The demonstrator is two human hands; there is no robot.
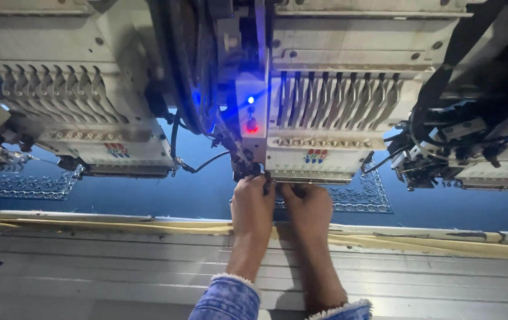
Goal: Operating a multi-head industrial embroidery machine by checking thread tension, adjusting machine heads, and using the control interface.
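Both my hands reach forward under a white embroidery machine head (325,118). My left hand (252,207) has its fingers curled up at the needle area below the head's left corner, next to a black cable. My right hand (307,207) sits beside it, fingertips pinched close under the needle bar row. What the fingertips hold is too small to tell, perhaps thread. Blue fabric (206,192) lies stretched under the head, with silver-white border embroidery (366,198) just right of my hands. Both wrists wear blue denim cuffs with fleece lining.
A second embroidery head (88,112) stands at left above another stitched border (22,186). A third head (491,136) with black cables is at right. A blue and a red light (251,112) glow on the middle head. A grey ribbed table front (117,266) runs across below.
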